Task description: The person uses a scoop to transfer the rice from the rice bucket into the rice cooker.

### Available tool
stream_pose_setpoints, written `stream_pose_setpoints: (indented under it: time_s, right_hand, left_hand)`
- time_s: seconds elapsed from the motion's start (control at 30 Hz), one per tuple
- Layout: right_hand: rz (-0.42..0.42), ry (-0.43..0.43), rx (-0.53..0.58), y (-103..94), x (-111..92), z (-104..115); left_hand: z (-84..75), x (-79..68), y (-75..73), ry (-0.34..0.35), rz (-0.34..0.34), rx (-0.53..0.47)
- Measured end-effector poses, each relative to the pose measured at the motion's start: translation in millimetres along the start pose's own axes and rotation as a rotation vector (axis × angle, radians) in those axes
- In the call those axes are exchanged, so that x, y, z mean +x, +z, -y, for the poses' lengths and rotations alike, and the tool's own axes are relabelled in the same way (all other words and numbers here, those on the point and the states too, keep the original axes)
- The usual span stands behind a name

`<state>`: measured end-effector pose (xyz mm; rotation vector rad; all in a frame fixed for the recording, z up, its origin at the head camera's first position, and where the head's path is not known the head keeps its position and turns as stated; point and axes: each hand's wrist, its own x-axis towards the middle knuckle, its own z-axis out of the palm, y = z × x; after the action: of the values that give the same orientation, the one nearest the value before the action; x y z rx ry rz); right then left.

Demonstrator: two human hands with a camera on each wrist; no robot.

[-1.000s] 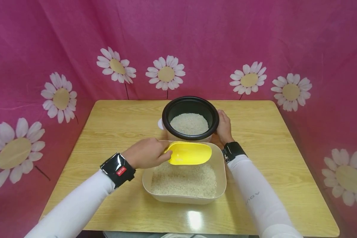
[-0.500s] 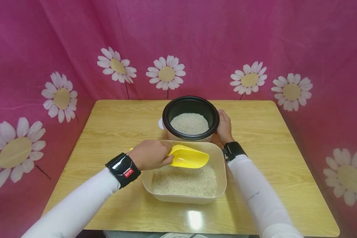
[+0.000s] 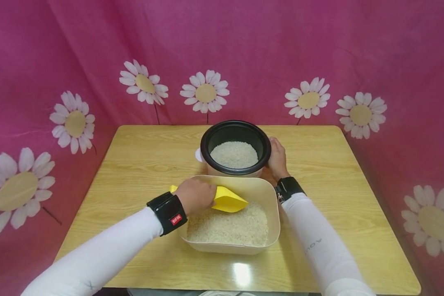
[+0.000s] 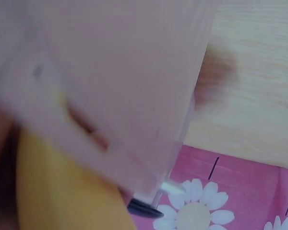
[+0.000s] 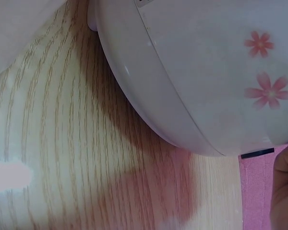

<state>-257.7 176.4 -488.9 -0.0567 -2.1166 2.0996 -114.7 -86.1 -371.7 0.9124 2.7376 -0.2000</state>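
My left hand grips a yellow scoop by its handle, over the left part of a cream plastic bin. The scoop's mouth is tilted down toward the loose white rice in the bin; in the left wrist view the scoop is blurred beside the pale bin wall. Behind the bin stands a rice cooker with red printed flowers, a black rim and a layer of rice inside. My right hand holds the cooker's right side, its fingers partly hidden.
A wooden table carries both containers, the bin nearer me and the cooker directly behind it. A white handle sticks out at the cooker's left. Pink cloth with printed daisies encloses the table's back and sides.
My left hand has moved right and slightly down over the bin, turning the scoop from level with its hollow showing to mouth-down near the rice. My right hand stays at the cooker.
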Motion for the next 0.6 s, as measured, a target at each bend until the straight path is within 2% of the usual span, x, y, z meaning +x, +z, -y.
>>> stream_pose_setpoints:
  time_s: [0.13, 0.27, 0.4, 0.5, 0.6]
  right_hand:
    - [0.035, 0.041, -0.015, -2.0, -3, 6]
    - [0.053, 0.045, -0.025, -1.5, -12, 26]
    - [0.056, 0.04, -0.03, -0.3, -20, 39]
    - [0.064, 0.039, -0.027, -0.4, -20, 37]
    - [0.054, 0.039, -0.025, -1.7, -13, 23]
  left_hand:
    - [-2.2, -0.2, 3.2, -0.011, 0.027, 0.029]
    - [-4.9, -2.8, 1.9, -0.029, 0.003, 0.074]
    - [-9.9, -7.6, 2.4, -0.021, -0.068, 0.181]
    - [-12.4, -10.7, 7.3, -0.011, -0.153, 0.261]
    - [-14.9, -11.0, 13.6, -0.021, -0.227, 0.324]
